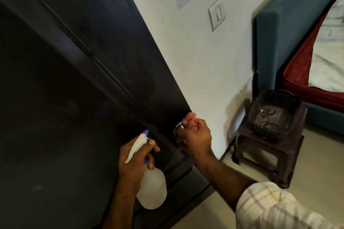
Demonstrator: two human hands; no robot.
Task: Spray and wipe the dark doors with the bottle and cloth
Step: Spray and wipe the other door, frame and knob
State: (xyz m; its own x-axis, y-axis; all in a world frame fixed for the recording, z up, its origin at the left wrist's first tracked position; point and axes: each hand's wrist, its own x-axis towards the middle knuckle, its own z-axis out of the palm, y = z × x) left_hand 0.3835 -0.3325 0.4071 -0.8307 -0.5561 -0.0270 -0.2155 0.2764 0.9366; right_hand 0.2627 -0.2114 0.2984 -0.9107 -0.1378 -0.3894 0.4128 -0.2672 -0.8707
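Left hand [136, 161] is wrapped round the neck of the spray bottle [149, 178], fingers curled under the white trigger head, thumb along the top; nozzle tip is purple and points toward the dark door [61, 113]. Bottle body is translucent white plastic hanging below the hand, close to the door face near its lower edge. Fill level not legible through the plastic, so weight is a judgement: probably light to moderate, rigid enough at the neck, and the neck is the right place to hold since it puts a finger on the trigger. Body wall likely flexes if squeezed and could be slippery if wet. Right hand [197, 135] is closed in a fist round a bunched reddish cloth [190, 121], which pokes out above the knuckles; the same hand sits at the round metal door knob [178, 129], and I cannot tell whether it grips the knob or only presses the cloth to it. Cloth looks soft and limp, best held balled up as here. Counts: one bottle, one cloth, one knob, two dark panels visible with a seam between them. Beside the white wall [195, 65]: one brown stool [268, 152] carrying one dark basket [275, 111], one switch plate [216, 13], one bed [316, 57].
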